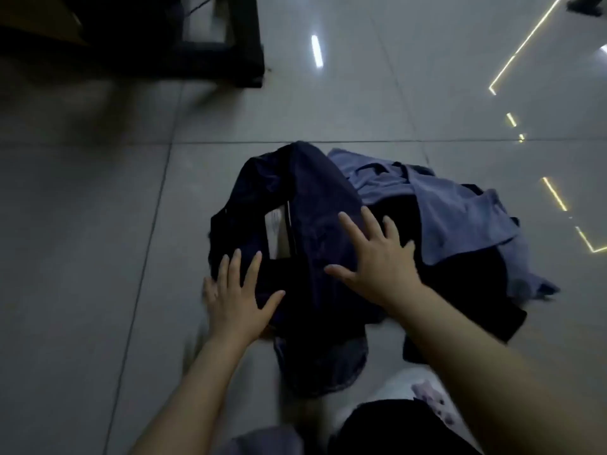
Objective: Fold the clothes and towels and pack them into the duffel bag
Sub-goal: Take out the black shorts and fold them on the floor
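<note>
Both hands are down flat on the dark navy garment (315, 231) in the middle of the tiled floor (98, 224). The left hand (236, 297), at about seven o'clock on the cloth, has its fingers straight and spread, pressing rather than gripping. The right hand (371, 261), toward four o'clock, is the same: splayed fingers, palm down, holding nothing. A white label (274, 233) shows in an opening near the garment's centre.

At two o'clock lies a crumpled blue-grey cloth (460, 208), overlapping a black garment (466, 290) that runs under the right forearm. No duffel bag is in view, so packing looks a long way off.

The risks, as I read them: the navy piece is bunched, so flattening it as it lies could press creases in. The pile is tangled, and dragging the navy piece could pull the black garment along with it. On this glossy tile, cloth may slide under flat palms instead of folding cleanly. A dark table base (230, 54) stands at eleven o'clock, well apart.
</note>
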`<state>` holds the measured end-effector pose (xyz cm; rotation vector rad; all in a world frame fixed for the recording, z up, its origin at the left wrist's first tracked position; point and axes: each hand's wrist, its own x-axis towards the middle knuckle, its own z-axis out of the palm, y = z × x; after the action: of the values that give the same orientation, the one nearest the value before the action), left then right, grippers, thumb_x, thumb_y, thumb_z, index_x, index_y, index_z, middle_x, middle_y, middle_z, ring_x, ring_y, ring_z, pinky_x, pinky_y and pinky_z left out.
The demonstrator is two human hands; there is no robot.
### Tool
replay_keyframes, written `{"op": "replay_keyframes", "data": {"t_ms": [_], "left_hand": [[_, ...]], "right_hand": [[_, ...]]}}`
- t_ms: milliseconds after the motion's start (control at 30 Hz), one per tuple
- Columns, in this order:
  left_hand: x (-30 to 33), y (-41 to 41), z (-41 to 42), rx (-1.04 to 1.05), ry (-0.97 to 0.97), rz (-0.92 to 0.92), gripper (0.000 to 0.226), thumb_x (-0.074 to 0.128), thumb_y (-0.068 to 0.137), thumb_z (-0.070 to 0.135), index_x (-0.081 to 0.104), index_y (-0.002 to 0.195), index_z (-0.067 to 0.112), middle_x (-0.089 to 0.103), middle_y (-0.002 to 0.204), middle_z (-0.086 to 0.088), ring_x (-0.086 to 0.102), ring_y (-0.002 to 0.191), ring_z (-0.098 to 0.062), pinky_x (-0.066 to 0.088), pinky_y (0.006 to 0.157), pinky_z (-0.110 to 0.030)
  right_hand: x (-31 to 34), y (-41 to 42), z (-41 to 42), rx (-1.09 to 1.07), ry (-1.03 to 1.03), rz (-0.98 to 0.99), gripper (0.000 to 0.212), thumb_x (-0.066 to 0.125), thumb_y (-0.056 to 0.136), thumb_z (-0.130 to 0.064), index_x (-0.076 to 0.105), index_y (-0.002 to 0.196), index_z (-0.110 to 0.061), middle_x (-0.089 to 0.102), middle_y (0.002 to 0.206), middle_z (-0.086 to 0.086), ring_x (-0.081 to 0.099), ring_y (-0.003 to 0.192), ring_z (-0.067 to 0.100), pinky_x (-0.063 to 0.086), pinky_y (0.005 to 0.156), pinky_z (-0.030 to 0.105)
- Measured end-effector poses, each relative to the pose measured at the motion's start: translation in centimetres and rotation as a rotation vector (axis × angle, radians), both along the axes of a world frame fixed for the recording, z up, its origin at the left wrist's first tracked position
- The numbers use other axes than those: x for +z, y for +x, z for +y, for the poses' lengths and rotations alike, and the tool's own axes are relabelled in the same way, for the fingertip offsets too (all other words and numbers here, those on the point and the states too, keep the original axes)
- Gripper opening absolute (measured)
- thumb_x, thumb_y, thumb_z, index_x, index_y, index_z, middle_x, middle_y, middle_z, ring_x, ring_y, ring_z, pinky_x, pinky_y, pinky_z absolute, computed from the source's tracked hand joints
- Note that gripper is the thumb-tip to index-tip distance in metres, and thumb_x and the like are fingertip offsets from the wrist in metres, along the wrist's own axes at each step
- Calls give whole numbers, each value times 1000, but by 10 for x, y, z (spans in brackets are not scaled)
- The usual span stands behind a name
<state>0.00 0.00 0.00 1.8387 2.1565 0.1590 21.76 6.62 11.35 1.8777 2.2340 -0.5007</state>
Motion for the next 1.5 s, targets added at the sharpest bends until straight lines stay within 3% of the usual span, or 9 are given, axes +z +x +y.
{"op": "replay_keyframes", "data": {"t_ms": [133,400,667,800,933,1067,1233,1400,1500], "left_hand": [[-41,-6,-3,202,-126,-81,93,8,71,82,-1,151,37,-1,161,-3,-1,147,-27,9,117,-49],[-65,9,-11,274,-164,-320,86,50,89,58,-3,152,34,-16,160,-1,15,145,-30,31,108,-40],[-68,24,-4,318,-68,-482,95,71,83,39,6,152,35,-17,159,-3,9,147,-23,33,103,-28],[-66,31,2,349,-19,-536,88,74,83,22,20,151,33,-9,159,-1,11,145,-17,26,94,-12],[-52,39,8,327,49,-555,78,71,85,13,31,147,34,-1,159,1,15,136,-3,24,92,-8],[-28,45,17,283,162,-604,61,68,87,10,45,140,29,8,157,2,16,144,-15,23,104,-16],[25,49,34,181,311,-607,47,68,87,12,56,132,19,30,149,-6,32,137,-20,27,100,-17],[90,71,43,70,498,-680,45,69,86,9,59,129,13,47,133,-7,43,120,-10,23,91,4],[131,97,39,-10,598,-761,46,69,85,5,59,129,11,50,128,-7,39,113,2,23,89,8]], "right_hand": [[-62,-36,-27,-404,-197,158,112,49,68,-85,-19,147,-43,-25,158,-2,-9,146,36,18,108,67],[-129,-22,-50,-432,-110,65,119,52,68,-83,-29,144,-40,-31,155,5,-1,145,42,19,109,63],[-135,10,-37,-521,-21,378,118,78,72,-49,-12,149,-42,-18,158,12,14,144,38,38,106,47],[-132,10,-31,-562,-14,428,111,76,78,-26,-7,149,-44,20,151,20,37,131,38,41,103,44],[-118,15,-22,-527,-56,444,102,68,84,-15,-4,149,-46,43,132,15,51,113,31,45,95,39],[-87,16,-15,-403,-16,411,89,61,87,-15,6,150,-44,44,125,12,52,103,29,46,88,38],[-29,24,5,-261,157,433,80,57,86,-15,16,150,-42,47,115,8,52,98,30,41,74,33],[33,47,-5,-312,309,567,75,55,80,-5,33,147,-32,55,124,12,55,110,31,47,86,38],[73,70,-27,-365,447,635,71,54,78,2,42,142,-25,59,124,5,56,105,17,39,80,16]]}}
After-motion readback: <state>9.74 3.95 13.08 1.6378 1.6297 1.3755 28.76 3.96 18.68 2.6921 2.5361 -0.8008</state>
